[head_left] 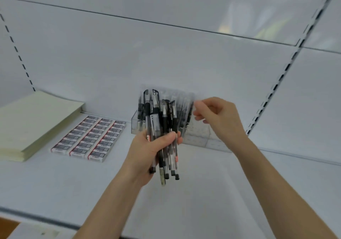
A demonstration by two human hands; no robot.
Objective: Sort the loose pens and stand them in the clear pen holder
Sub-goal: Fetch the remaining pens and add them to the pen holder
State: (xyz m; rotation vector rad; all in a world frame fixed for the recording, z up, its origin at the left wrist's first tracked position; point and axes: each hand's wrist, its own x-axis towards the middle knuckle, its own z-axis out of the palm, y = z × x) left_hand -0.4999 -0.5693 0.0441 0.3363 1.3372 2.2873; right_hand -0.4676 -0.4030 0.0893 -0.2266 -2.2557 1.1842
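On the shelf point(203, 192), the paper stack point(35, 120) lies far left, the eraser boxes point(90, 137) just right of it, the pen holder point(199, 135) further right against the back wall point(166, 57).

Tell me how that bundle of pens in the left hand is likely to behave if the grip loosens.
The pen bundle would probably fan out and slide: smooth plastic barrels, uneven ends, only the left hand around the middle. Dropped pens would likely roll on the flat shelf. They look stiff and light.
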